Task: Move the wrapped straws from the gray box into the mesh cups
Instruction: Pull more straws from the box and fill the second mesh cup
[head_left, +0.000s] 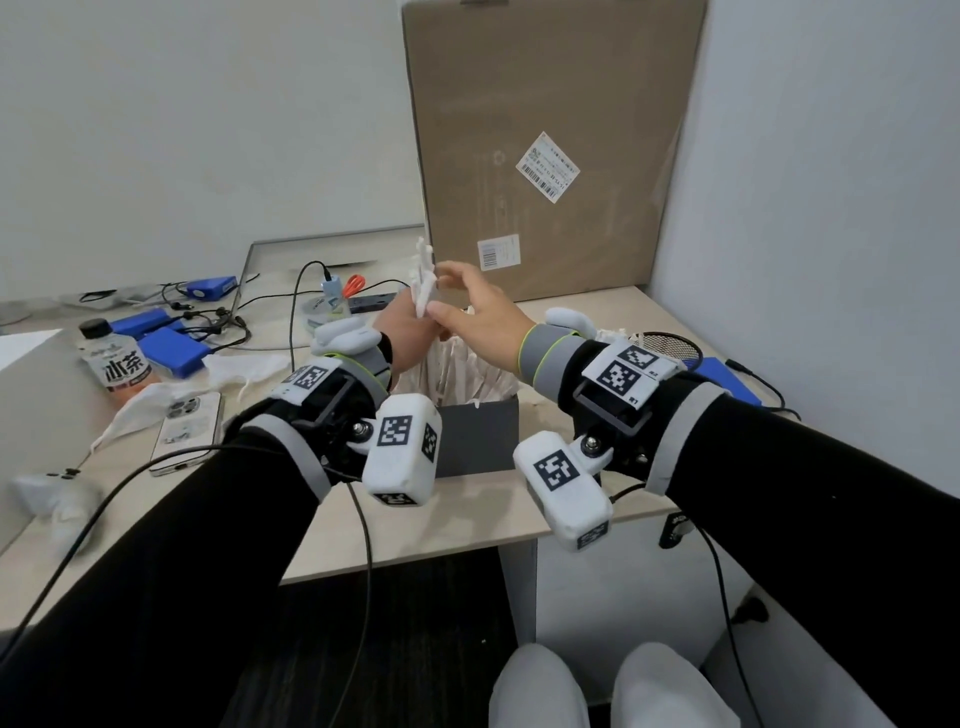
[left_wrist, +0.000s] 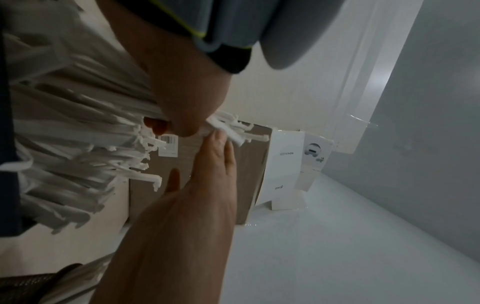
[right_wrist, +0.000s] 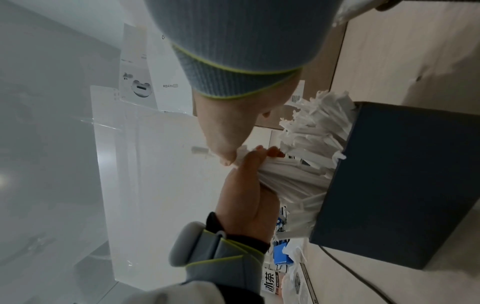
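Observation:
A gray box (head_left: 478, 436) stands near the desk's front edge, packed with white wrapped straws (head_left: 467, 369). My left hand (head_left: 415, 312) grips a bundle of straws (head_left: 423, 280) that rises above the box. In the right wrist view its fingers (right_wrist: 270, 153) curl round that bundle (right_wrist: 285, 179) beside the box (right_wrist: 402, 185). My right hand (head_left: 444, 291) reaches in from the right and pinches the bundle's top ends between thumb and fingers. A black mesh cup (head_left: 670, 345) stands right of the box behind my right wrist, with a few straws in it.
A tall cardboard box (head_left: 550, 145) leans on the wall behind. On the left lie a drink bottle (head_left: 117, 364), a phone (head_left: 187, 431), blue packs (head_left: 166, 348), cables and crumpled white masks (head_left: 244, 366). A blue pack (head_left: 727, 379) lies by the right wall.

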